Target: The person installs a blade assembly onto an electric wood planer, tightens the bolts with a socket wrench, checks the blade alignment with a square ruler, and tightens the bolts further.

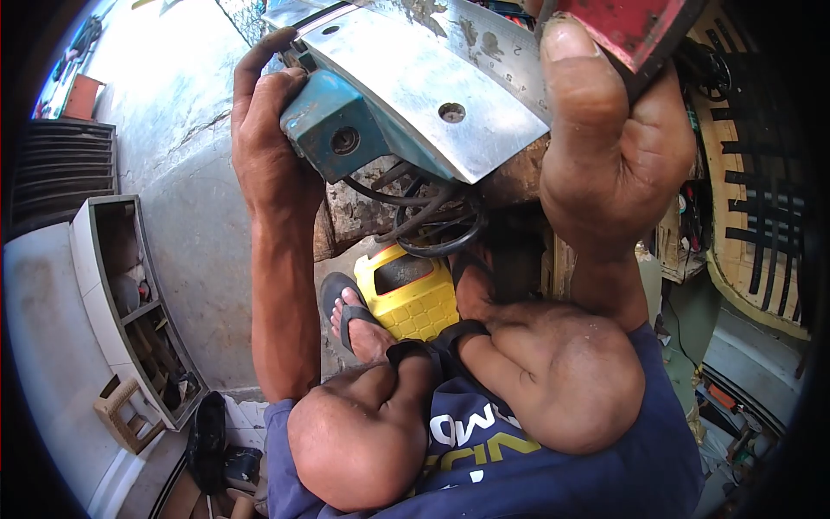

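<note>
A blue-green power tool that looks like an electric planer (415, 82), with a flat shiny metal plate and a round screw hole, lies tilted in front of me at the top of the view. My left hand (275, 130) is closed round its left edge, fingers at the far corner. In my right hand (609, 138), at the upper right, is a dark block with a red face (627, 30), the thumb pressed along its side. A worn metal strip with printed numbers (510, 52) shows behind the plate. A black cord (441, 225) hangs coiled below the tool.
Under the tool is a rough wooden log (363, 212). A yellow plastic stool or crate (406, 298) stands between my feet. A white cabinet with open shelves (130, 294) is at left, a slatted wooden piece with black straps (761, 190) at right. Tools clutter the lower right.
</note>
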### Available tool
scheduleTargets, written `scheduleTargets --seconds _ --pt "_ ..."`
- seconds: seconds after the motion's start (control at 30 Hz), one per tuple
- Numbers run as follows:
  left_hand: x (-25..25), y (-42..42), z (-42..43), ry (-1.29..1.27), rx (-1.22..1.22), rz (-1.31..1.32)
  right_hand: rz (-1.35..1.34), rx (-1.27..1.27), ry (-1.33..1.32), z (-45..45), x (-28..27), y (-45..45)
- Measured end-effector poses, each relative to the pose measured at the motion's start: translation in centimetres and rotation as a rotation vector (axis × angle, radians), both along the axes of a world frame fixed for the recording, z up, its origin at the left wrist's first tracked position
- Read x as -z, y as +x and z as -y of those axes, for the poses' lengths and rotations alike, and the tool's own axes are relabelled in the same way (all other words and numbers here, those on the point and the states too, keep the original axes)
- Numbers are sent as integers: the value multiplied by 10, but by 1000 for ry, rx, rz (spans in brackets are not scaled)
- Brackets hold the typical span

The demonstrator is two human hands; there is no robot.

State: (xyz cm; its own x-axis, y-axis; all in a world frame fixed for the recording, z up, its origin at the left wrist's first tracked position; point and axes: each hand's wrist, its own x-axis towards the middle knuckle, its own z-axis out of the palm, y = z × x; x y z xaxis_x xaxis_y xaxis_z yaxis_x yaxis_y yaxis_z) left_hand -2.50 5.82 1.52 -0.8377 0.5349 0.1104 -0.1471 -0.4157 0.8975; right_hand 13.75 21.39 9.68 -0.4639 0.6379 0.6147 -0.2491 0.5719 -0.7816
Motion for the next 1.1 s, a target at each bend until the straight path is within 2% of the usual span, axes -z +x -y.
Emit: scheduleTargets --seconds 0.13,0.57,1.1 --pt "0 1 -4 27 -14 6 5 -9 14 -1 -3 -2" --pt "-14 13 -9 -105 -76 5 30 -70 91 -7 -12 -11" --pt "-18 16 -15 -137 -96 19 113 69 5 -3 -16 -9"
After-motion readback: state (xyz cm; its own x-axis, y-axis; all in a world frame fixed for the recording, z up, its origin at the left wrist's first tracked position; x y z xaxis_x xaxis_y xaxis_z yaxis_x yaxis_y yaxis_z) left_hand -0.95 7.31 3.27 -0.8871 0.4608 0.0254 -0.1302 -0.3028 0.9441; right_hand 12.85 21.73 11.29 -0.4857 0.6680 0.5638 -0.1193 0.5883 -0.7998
